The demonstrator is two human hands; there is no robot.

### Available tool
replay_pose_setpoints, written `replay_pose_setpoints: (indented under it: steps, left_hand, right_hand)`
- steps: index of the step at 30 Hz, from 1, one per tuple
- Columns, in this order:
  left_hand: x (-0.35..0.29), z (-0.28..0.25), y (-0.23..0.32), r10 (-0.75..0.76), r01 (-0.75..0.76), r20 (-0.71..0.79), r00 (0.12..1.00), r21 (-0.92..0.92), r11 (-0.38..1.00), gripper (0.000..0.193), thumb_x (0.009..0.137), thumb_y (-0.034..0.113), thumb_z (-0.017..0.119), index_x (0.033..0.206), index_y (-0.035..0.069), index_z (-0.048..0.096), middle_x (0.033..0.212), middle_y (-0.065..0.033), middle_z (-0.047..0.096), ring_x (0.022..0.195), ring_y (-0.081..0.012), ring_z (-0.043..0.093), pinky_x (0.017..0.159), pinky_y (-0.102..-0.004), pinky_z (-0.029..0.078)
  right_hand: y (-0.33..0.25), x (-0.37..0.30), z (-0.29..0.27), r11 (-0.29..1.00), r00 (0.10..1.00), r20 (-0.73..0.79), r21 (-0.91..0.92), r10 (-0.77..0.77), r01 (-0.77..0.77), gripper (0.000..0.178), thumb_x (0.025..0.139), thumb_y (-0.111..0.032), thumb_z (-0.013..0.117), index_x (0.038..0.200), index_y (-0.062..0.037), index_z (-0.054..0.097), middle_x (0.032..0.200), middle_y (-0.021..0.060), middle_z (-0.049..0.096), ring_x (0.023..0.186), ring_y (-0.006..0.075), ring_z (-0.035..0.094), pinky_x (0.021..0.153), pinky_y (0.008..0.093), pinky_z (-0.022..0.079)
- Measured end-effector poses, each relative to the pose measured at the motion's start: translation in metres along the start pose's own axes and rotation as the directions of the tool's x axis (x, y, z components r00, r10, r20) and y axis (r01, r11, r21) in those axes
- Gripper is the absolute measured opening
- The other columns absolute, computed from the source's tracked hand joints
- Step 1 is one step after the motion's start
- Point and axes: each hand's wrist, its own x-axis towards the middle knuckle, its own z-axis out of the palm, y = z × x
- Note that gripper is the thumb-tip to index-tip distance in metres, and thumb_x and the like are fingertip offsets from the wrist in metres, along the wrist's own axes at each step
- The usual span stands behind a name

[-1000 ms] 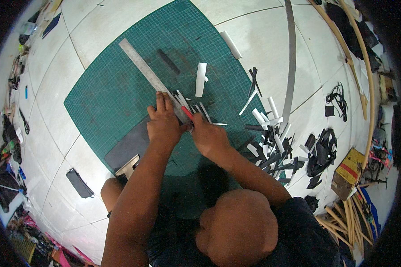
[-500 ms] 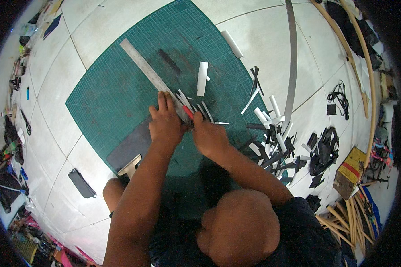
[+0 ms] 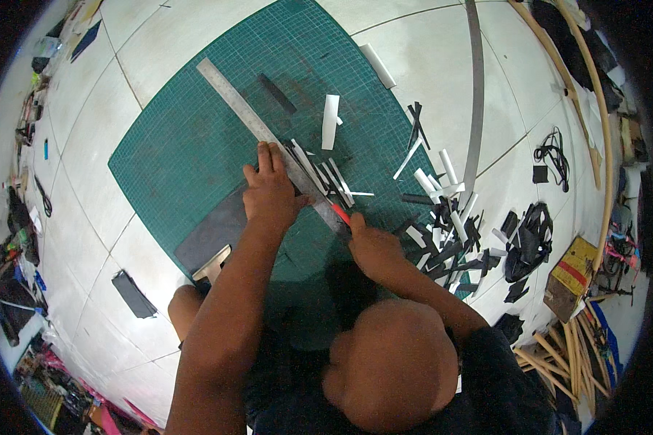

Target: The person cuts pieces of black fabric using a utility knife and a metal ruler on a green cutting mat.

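Observation:
A steel ruler [image 3: 228,94] lies slantwise across a green cutting mat [image 3: 170,159]. My left hand [image 3: 274,188] presses on the ruler with fingers stretched and thumb spread, holding it down over a dark sheet [image 3: 210,230]. In my right hand [image 3: 376,250] is a red utility knife [image 3: 339,212], gripped close to the ruler's near end and right edge. Its blade is too small to make out. Thin black and white strips [image 3: 313,167] lie along the ruler's right side. A wider white strip [image 3: 330,122] and a black strip [image 3: 276,93] rest farther up the mat.
Black and white offcuts [image 3: 450,232] are heaped over the mat's right edge. Near my left forearm is a wide, pale-edged tool [image 3: 212,264]. A folded black piece [image 3: 133,293] sits on the tiles at left. A long grey strip [image 3: 475,94] and wooden poles [image 3: 588,80] stretch along the right.
My right hand and the knife have slid toward me and to the right along the ruler. My left hand stays on the ruler, nearly in place.

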Motion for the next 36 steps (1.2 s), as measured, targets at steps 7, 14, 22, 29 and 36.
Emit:
replay_pose_setpoints:
  steps: [7,14,22,29,36]
  left_hand:
    - [-0.003,-0.01,0.001,-0.046,0.045,0.064,0.997,0.021,0.999,0.122,0.065,0.045,0.091,0.155,0.0,0.022,0.162,-0.0159,0.025,0.129,-0.0444,0.045,0.094,-0.0489,0.058]
    - [0.001,-0.011,0.004,-0.051,0.049,0.089,0.995,0.033,0.998,0.123,0.066,0.042,0.092,0.157,0.0,0.019,0.163,-0.0158,0.022,0.131,-0.0415,0.044,0.093,-0.0451,0.06]
    - [0.002,-0.007,0.004,-0.036,0.035,0.067,0.997,0.025,0.999,0.125,0.065,0.044,0.092,0.156,-0.001,0.019,0.162,-0.017,0.023,0.132,-0.0408,0.044,0.092,-0.0452,0.06]
    - [0.001,-0.006,0.001,-0.029,0.028,0.052,0.998,0.025,0.999,0.126,0.064,0.044,0.092,0.156,-0.001,0.02,0.162,-0.0171,0.024,0.131,-0.0418,0.044,0.092,-0.0449,0.06]
    - [0.001,-0.011,0.005,-0.032,0.03,0.074,0.997,0.027,0.999,0.126,0.063,0.046,0.092,0.156,-0.002,0.021,0.161,-0.0163,0.025,0.129,-0.0397,0.047,0.091,-0.0445,0.061]
  right_hand:
    - [0.001,-0.014,-0.011,0.994,0.992,-0.084,0.042,-0.096,0.1,0.028,0.1,-0.022,0.046,0.119,-0.0019,0.044,0.093,0.028,0.07,0.084,0.0484,0.07,0.076,0.0624,0.053]
    - [-0.044,0.051,-0.014,0.983,0.956,-0.249,0.057,-0.156,0.175,0.028,0.096,-0.016,0.056,0.114,-0.0026,0.039,0.094,0.0279,0.069,0.086,0.0466,0.07,0.075,0.0575,0.055]
    - [-0.045,0.057,-0.009,0.983,0.952,-0.26,0.037,-0.163,0.178,0.026,0.098,-0.018,0.054,0.113,-0.0013,0.042,0.097,0.027,0.069,0.089,0.0479,0.069,0.078,0.0584,0.055]
    - [-0.051,0.05,-0.019,0.982,0.963,-0.223,0.084,-0.15,0.172,0.024,0.098,-0.015,0.053,0.113,0.0001,0.043,0.103,0.0283,0.067,0.094,0.0476,0.069,0.082,0.0578,0.054]
    - [-0.042,0.056,-0.005,0.972,0.916,-0.346,0.041,-0.202,0.23,0.022,0.097,-0.016,0.049,0.114,-0.0019,0.05,0.094,0.0259,0.071,0.084,0.0451,0.071,0.073,0.0574,0.057]
